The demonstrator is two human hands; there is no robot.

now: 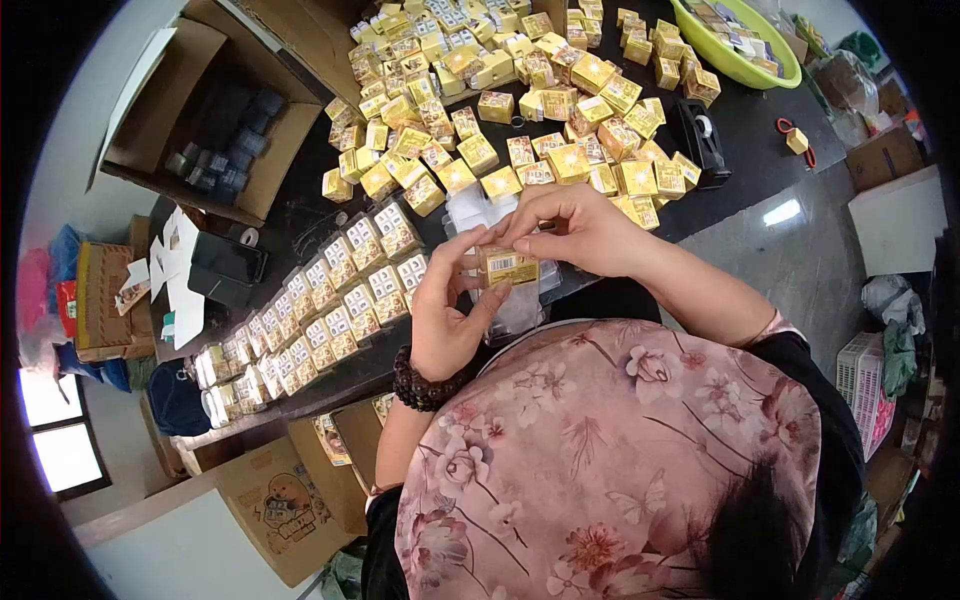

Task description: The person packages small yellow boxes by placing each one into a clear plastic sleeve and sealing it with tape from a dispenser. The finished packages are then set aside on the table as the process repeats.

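Observation:
A small yellow box (511,268) with a barcode label is held in front of my chest. My left hand (450,310), with a dark beaded bracelet on the wrist, grips the box from its left side, thumb along the lower edge. From above, my right hand (570,232) pinches at the top of the same box; the fingers hide part of it. Clear plastic sleeves (480,208) lie on the table just behind and beneath my hands. Many similar loose yellow boxes (570,163) are heaped beyond them.
Rows of packed boxes (330,285) line the table's left side. A black tape dispenser (704,145), red-handled scissors (808,150) and a lime-green basin (780,70) are at the right. An open carton (275,165) stands back left, another carton (285,510) below the table edge.

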